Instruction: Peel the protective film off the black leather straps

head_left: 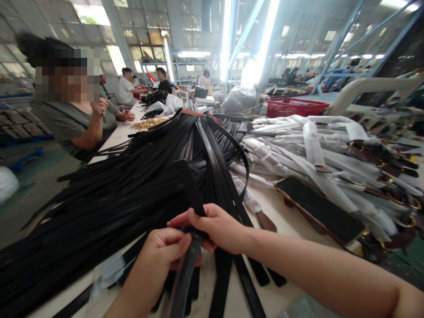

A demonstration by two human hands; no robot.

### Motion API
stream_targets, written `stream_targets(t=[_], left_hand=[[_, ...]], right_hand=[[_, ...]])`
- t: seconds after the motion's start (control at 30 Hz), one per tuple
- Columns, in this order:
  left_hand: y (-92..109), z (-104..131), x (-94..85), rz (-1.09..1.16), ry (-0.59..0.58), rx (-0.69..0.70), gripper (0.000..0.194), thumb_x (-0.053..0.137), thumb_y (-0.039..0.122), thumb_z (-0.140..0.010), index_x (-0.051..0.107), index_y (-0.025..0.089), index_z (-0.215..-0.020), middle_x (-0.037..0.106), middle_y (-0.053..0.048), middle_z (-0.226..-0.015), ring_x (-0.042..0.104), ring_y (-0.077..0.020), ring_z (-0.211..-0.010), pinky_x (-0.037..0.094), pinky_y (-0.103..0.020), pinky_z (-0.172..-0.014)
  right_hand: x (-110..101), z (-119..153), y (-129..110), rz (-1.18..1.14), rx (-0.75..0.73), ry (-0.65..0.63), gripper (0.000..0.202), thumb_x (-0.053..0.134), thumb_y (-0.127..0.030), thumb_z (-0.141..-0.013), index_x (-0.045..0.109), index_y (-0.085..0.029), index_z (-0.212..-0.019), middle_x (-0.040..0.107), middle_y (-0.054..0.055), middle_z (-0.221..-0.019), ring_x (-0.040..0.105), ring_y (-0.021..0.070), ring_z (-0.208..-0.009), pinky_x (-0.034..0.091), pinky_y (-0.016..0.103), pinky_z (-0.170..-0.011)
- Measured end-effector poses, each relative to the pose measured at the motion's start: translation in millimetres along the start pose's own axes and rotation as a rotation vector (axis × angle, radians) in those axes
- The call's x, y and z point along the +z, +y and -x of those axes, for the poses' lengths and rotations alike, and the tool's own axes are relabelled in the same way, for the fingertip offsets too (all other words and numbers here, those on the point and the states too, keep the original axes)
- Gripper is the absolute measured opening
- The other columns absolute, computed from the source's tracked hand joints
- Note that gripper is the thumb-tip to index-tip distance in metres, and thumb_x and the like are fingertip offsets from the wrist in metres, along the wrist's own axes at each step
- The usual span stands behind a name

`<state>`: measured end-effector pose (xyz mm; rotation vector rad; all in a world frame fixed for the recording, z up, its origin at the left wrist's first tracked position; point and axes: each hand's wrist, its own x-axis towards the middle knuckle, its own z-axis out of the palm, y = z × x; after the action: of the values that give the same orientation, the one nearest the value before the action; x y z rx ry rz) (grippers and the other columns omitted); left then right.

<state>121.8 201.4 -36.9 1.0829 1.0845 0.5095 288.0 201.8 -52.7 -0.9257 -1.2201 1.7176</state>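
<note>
Both my hands are closed on one black belt strap [189, 183] at the front of the table. My right hand [212, 223] pinches it between thumb and fingers, and the rounded end sticks up beyond. Just left and below, my left hand [167, 247] grips the same strap, whose greyish lower part [187, 278] hangs toward me. Whatever lies between the two hands is partly hidden by the fingers. Beneath and beyond them spreads a large heap of black straps [126, 190], several of their ends reaching under my wrists.
At right lies a pile of white-wrapped straps [298, 145] with brown ends and gold buckles. A phone [319, 207] rests in front of it. Farther back stand a red basket [294, 107] and small gold parts [149, 123]. A co-worker [73, 106] sits at left.
</note>
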Motion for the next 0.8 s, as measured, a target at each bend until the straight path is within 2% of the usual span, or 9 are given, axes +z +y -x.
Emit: stream_targets(t=[0.03, 0.1, 0.2, 0.3, 0.4, 0.47, 0.6, 0.67, 0.8], left_hand=[[0, 0, 0.6, -0.002, -0.001, -0.009, 0.038, 0.078, 0.049, -0.067, 0.077, 0.011, -0.072, 0.073, -0.01, -0.066, 0.066, -0.018, -0.06, 0.047, -0.021, -0.053], [-1, 1, 1.8, 0.016, 0.017, -0.024, 0.038, 0.081, 0.05, -0.063, 0.075, 0.012, -0.066, 0.072, -0.009, -0.062, 0.065, -0.0183, -0.057, 0.046, -0.021, -0.05], [0, 3, 2.6, 0.044, 0.016, -0.009, 0.037, 0.082, 0.049, -0.063, 0.074, 0.013, -0.064, 0.071, -0.007, -0.059, 0.065, -0.0187, -0.056, 0.05, -0.024, -0.052], [1, 3, 1.9, 0.069, 0.028, 0.052, 0.032, 0.08, 0.046, -0.067, 0.075, 0.014, -0.067, 0.072, -0.007, -0.06, 0.065, -0.0174, -0.056, 0.05, -0.024, -0.054], [2, 2, 0.1, 0.082, 0.076, 0.128, 0.026, 0.079, 0.041, -0.07, 0.076, 0.015, -0.068, 0.072, -0.005, -0.062, 0.062, -0.015, -0.055, 0.05, -0.022, -0.055], [3, 2, -0.6, 0.079, 0.086, 0.154, 0.024, 0.078, 0.04, -0.071, 0.076, 0.016, -0.069, 0.071, -0.004, -0.061, 0.063, -0.0153, -0.056, 0.051, -0.023, -0.057], [5, 2, 2.9, 0.046, 0.054, 0.13, 0.029, 0.079, 0.041, -0.067, 0.071, 0.014, -0.06, 0.066, -0.003, -0.055, 0.062, -0.0173, -0.054, 0.05, -0.025, -0.054], [5, 3, 6.0, 0.034, 0.058, 0.118, 0.031, 0.079, 0.042, -0.066, 0.069, 0.014, -0.057, 0.065, -0.003, -0.054, 0.062, -0.0178, -0.053, 0.05, -0.027, -0.053], [4, 4, 5.3, 0.025, 0.101, 0.16, 0.028, 0.078, 0.042, -0.067, 0.073, 0.014, -0.064, 0.07, -0.005, -0.059, 0.062, -0.0179, -0.054, 0.05, -0.027, -0.053]], right_hand=[[-2, 0, -2, 0.02, -0.021, 0.016, 0.062, 0.049, -0.066, -0.088, 0.073, -0.013, -0.108, 0.074, 0.007, -0.078, 0.038, 0.0024, -0.033, 0.024, 0.018, -0.03], [-10, -1, -11, 0.031, -0.145, 0.14, 0.055, 0.048, -0.061, -0.092, 0.075, -0.013, -0.099, 0.075, 0.009, -0.089, 0.036, 0.0007, -0.033, 0.021, 0.017, -0.03], [-24, -4, -23, -0.015, -0.287, 0.303, 0.036, 0.067, -0.046, -0.084, 0.074, -0.012, -0.076, 0.071, 0.004, -0.067, 0.043, 0.0021, -0.038, 0.027, 0.015, -0.035], [-23, -2, -24, -0.074, -0.208, 0.249, 0.03, 0.076, -0.041, -0.075, 0.071, -0.012, -0.067, 0.062, 0.0, -0.051, 0.053, 0.007, -0.043, 0.038, 0.016, -0.042], [-11, 4, -18, 0.003, -0.104, 0.149, 0.035, 0.077, -0.041, -0.073, 0.066, -0.012, -0.056, 0.058, -0.001, -0.045, 0.05, 0.0064, -0.041, 0.036, 0.016, -0.04], [-6, 6, -15, 0.054, -0.069, 0.109, 0.032, 0.079, -0.038, -0.07, 0.066, -0.012, -0.057, 0.058, -0.002, -0.047, 0.05, 0.0058, -0.042, 0.037, 0.015, -0.041], [-12, 1, -16, -0.047, -0.079, 0.21, 0.026, 0.079, -0.039, -0.072, 0.071, -0.014, -0.079, 0.062, -0.003, -0.053, 0.053, 0.006, -0.043, 0.041, 0.016, -0.043], [-15, -2, -14, -0.09, -0.112, 0.256, 0.026, 0.079, -0.038, -0.073, 0.069, -0.014, -0.073, 0.064, -0.002, -0.057, 0.052, 0.005, -0.041, 0.039, 0.015, -0.04], [-10, -1, -7, 0.05, -0.096, 0.2, 0.034, 0.077, -0.045, -0.073, 0.065, -0.013, -0.069, 0.065, 0.0, -0.06, 0.056, 0.0078, -0.045, 0.045, 0.018, -0.042]])
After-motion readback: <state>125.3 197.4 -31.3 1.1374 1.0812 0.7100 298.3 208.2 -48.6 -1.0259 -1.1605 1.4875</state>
